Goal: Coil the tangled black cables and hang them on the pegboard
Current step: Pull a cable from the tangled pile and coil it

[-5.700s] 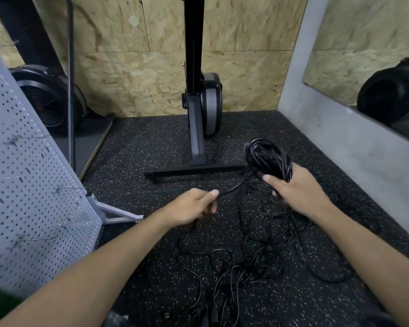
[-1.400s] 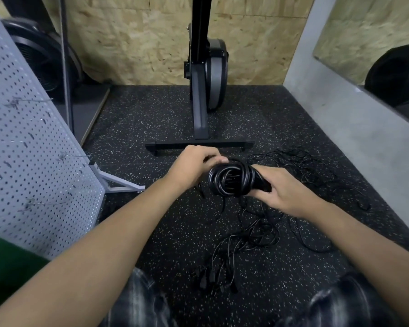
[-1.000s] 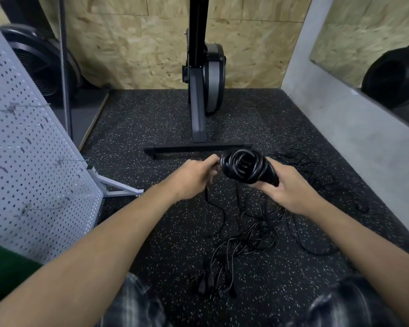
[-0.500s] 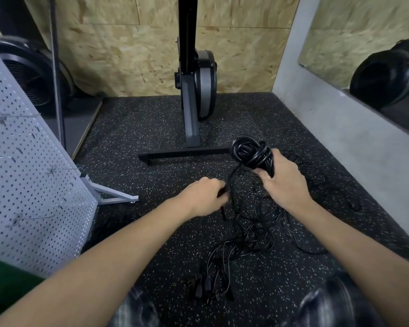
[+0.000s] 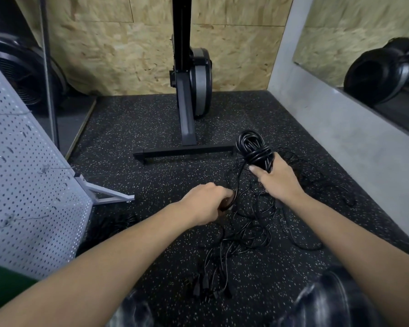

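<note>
Far left: pegboard [image 5: 21, 185]. left hand [image 5: 208, 204] fingers curled, pinching loose strand [image 5: 238, 180] that runs up to coil [image 5: 254, 149]. right hand [image 5: 279, 182] fingers wrapped round coil's waist, above floor tangle [image 5: 253, 232]. Best: feed strand taut, wrap evenly, clamp coil so loops don't slip.

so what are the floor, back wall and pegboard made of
Floor: probably rubber matting, matte black with pale flecks. Back wall: strand board, unfinished, pressed wood flakes showing. Pegboard: likely painted metal, pale grey, evenly punched holes; plastic is possible.

Black cable coil [image 5: 254, 147] in right hand [image 5: 278, 180]
</note>
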Tool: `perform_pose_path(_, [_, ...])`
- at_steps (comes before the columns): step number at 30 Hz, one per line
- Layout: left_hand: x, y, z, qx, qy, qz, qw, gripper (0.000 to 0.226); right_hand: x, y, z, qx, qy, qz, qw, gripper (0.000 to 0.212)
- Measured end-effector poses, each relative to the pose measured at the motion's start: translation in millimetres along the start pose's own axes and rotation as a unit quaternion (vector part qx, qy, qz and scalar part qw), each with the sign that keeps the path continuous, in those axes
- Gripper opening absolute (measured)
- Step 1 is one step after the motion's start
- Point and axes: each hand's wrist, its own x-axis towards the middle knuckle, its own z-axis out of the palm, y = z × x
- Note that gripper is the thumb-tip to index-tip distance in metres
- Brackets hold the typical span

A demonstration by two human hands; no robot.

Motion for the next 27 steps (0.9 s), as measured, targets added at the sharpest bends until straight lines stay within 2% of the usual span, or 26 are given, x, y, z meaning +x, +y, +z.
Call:
perform_pose_path(2, [-0.9,1.5,-3.2,0.040,0.032,0.045,0.998,0.032,3.6,0.2,0.9,0.011,-0.030,0.018,0.999,0.038])
perform_pose_path(5, [-4.1,7.7,-6.4,0.083,0.056,0.119,0.988,0.013,3.5,-1.2,3.3,0.023,-0.084,0.022,0.996,0.037])
perform_pose_path(9, [-8.4,15.7,-11.3,0.126,0.067,0.140,0.980,0.026,2.1,1.7,1.3,0.075,-0.108,0.016,0.991,0.025])
perform_pose_path(12, [-9.7,19.9,-12.5,0.136,0.046,0.147,0.979,0.026,4.3,3.9,-3.6,0.185,-0.111,0.048,0.975,0.006])
perform_pose_path(14, [-11.4,25.3,-9.9,0.141,0.037,0.165,0.975,0.024,5.0,6.0,-3.4,0.192,-0.118,0.060,0.973,0.003])
perform_pose_path(16, [-12.8,30.1,-8.7,0.148,0.040,0.188,0.970,0.024,4.2,9.6,-1.1,0.165,-0.136,0.062,0.975,0.003])
perform_pose_path(19, [-13.3,31.1,-13.1,0.154,0.097,0.225,0.957,0.022,3.5,16.2,2.0,0.105,-0.144,0.033,0.983,0.013])
perform_pose_path(22, [-12.4,25.7,-22.1,0.141,0.158,0.246,0.946,0.022,4.1,23.2,4.3,-0.043,-0.140,-0.047,0.988,0.011])
perform_pose_path(27, [-0.1,-7.8,-32.6,0.159,0.292,0.202,0.921,0.022,-4.8,17.2,11.3,-0.249,-0.242,-0.129,0.929,0.027])
